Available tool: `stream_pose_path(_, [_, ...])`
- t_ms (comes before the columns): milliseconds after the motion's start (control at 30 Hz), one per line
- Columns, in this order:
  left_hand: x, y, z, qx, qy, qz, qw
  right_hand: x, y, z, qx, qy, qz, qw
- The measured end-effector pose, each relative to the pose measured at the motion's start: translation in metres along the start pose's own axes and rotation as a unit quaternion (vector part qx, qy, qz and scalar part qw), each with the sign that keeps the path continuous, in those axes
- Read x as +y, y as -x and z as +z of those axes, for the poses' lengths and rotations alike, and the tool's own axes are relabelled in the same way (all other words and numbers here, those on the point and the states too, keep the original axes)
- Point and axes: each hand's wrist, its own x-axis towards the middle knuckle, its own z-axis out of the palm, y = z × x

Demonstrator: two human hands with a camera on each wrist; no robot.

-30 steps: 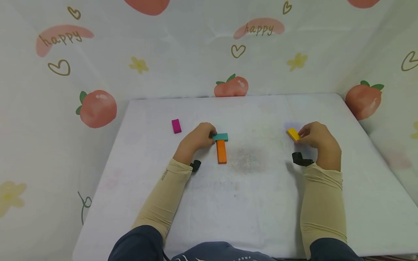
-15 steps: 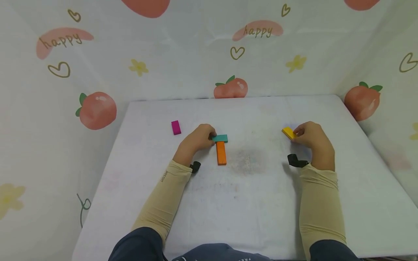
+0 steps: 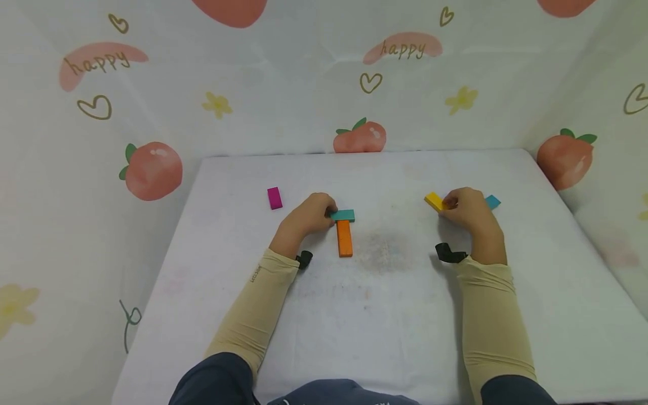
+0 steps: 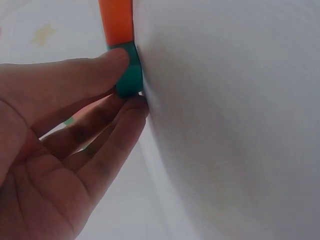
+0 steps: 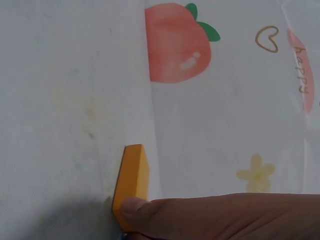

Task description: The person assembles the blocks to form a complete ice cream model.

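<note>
My left hand (image 3: 310,215) pinches the left end of a teal block (image 3: 343,215) that lies crosswise on the white table (image 3: 385,292). An orange block (image 3: 344,238) lies lengthwise just below it, forming a T. In the left wrist view the thumb (image 4: 95,75) and a finger press the teal block (image 4: 127,75), with the orange block (image 4: 116,22) touching it. My right hand (image 3: 468,209) pinches one end of a yellow block (image 3: 433,201). The right wrist view shows a fingertip (image 5: 135,207) on the yellow block (image 5: 131,177).
A magenta block (image 3: 274,198) lies at the table's left, apart from the others. A light blue block (image 3: 493,202) shows just right of my right hand. Cloth printed with peaches, hearts and flowers walls the table on three sides. Black wrist mounts (image 3: 448,253) sit by each cuff.
My right hand has carried the yellow block leftwards, uncovering the light blue block behind it. The left hand, teal block and orange block have stayed put.
</note>
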Motion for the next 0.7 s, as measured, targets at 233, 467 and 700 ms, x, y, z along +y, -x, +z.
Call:
stream_pose_path(233, [0.002,0.002,-0.003,-0.004,0.011,-0.015,0.9998,-0.013,-0.008,0.013,0.005,-0.001,-0.015,0.9999])
stream_pose_path(467, [0.000,0.002,-0.005,-0.005,0.018,-0.017,0.9997,-0.030,-0.012,0.023,0.001,0.000,-0.025,0.9997])
stream_pose_path(700, [-0.003,0.003,-0.002,-0.006,0.017,-0.012,0.9998,-0.045,-0.014,0.033,-0.001,-0.001,-0.051,0.9987])
